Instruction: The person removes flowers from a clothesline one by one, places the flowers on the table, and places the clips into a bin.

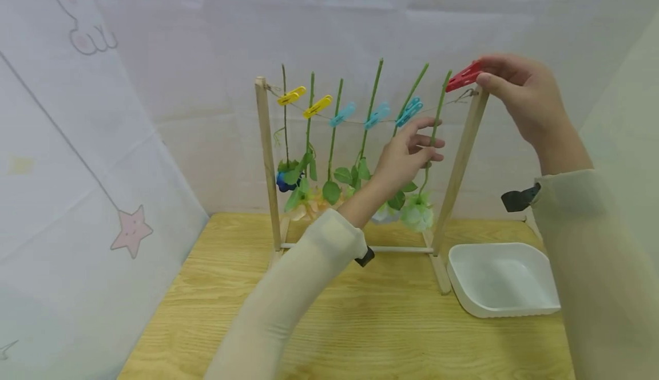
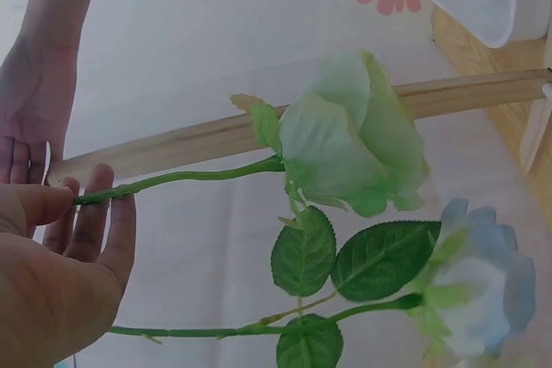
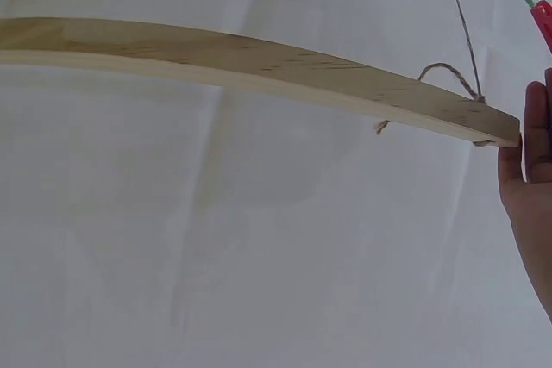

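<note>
My left hand (image 1: 404,157) pinches the green stem of an upside-down pale green artificial rose (image 1: 418,214), whose bloom (image 2: 354,140) fills the middle of the left wrist view. By the top of the right wooden post, my right hand (image 1: 532,97) grips a red clothespin (image 1: 462,76). Its tip is beside the upper part of that stem; whether it bites the stem or the twine (image 3: 464,28) I cannot tell. Along the twine, yellow clothespins (image 1: 317,106) and blue clothespins (image 1: 409,112) hold other roses head down, including a dark blue one (image 1: 286,181).
The twine is strung across a wooden rack (image 1: 460,168) on a wood-grain table (image 1: 360,323). A white plastic tray (image 1: 501,305) stands to the right of the rack's foot. Pale cloth (image 1: 206,82) hangs behind and at the left.
</note>
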Demonstrator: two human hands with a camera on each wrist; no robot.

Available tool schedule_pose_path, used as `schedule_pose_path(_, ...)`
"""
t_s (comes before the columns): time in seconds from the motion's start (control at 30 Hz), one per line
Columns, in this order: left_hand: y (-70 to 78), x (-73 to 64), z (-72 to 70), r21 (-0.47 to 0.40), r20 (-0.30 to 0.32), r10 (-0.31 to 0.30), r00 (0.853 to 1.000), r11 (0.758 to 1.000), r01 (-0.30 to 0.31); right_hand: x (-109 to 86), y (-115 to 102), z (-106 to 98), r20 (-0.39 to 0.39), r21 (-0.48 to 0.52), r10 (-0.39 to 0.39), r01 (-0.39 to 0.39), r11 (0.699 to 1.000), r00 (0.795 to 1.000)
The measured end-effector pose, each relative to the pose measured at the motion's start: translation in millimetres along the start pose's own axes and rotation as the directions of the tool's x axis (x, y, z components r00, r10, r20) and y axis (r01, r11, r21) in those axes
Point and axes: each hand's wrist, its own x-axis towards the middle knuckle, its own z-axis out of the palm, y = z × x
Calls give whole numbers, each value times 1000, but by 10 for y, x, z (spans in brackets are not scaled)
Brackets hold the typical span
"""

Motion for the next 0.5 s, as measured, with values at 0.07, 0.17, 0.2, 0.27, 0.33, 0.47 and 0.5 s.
schedule_pose_path(0.07,22,-46,-29,29,6,10,1000,1000,-10,-40,-9,-3,-6,23,-17,17,1000,1000)
schedule_pose_path(0.17,46,-116,-81,52,10,22,1000,998,-22,-108,-17,-23,-13,58,-31,32,998,999)
schedule_pose_path(0.2,50,-139,-98,57,15,24,1000,998,-25,-133,-20,-34,-16,72,-32,33,997,999)
schedule_pose_path(0.27,54,-189,-133,71,29,29,999,997,-31,-185,-15,-63,-13,116,-43,44,992,999)
schedule_pose_path(0.33,49,-240,-165,79,44,33,998,996,-36,-239,1,-95,4,152,-56,55,987,998)
schedule_pose_path(0.47,30,-343,-232,60,56,36,998,997,-39,-358,65,-139,56,149,-63,54,987,996)
schedule_pose_path(0.5,26,-371,-250,48,59,29,998,998,-32,-392,88,-146,67,151,-62,51,987,996)
